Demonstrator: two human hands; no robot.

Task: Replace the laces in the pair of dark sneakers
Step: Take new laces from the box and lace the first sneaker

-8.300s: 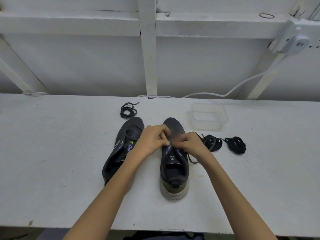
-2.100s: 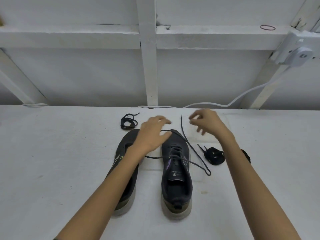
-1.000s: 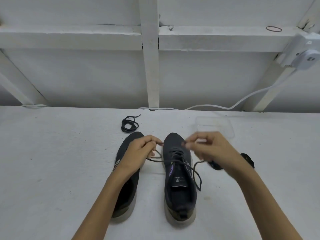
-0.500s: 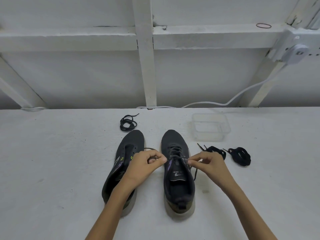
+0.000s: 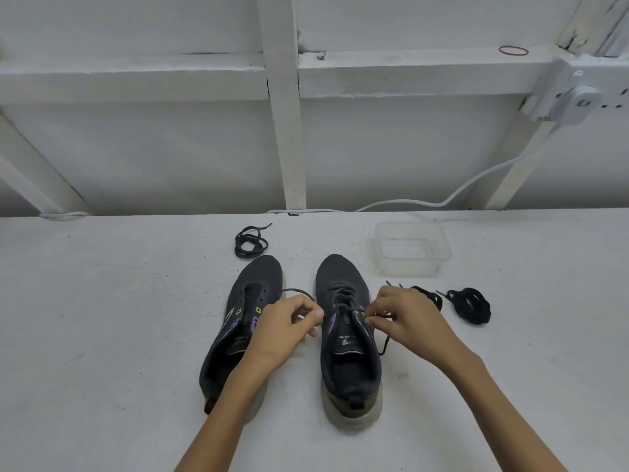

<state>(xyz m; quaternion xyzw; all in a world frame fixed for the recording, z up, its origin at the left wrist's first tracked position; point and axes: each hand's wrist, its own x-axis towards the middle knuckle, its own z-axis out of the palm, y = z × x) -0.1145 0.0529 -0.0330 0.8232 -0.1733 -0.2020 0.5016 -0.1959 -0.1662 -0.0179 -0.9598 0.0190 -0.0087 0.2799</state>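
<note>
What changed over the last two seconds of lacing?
Both hands came back from beyond the toe to the upper eyelets of the laced sneaker; left hand and right hand each pinch the lace, its slack now drawn in. Staying put: unlaced sneaker, coiled lace, two bundles, container.

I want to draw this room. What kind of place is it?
Probably a plain workshop or shed, not a living room. The rough white-painted workbench stands against bare white framing with slanted braces, and a plug with a white cable sits in a socket strip on a beam.
</note>
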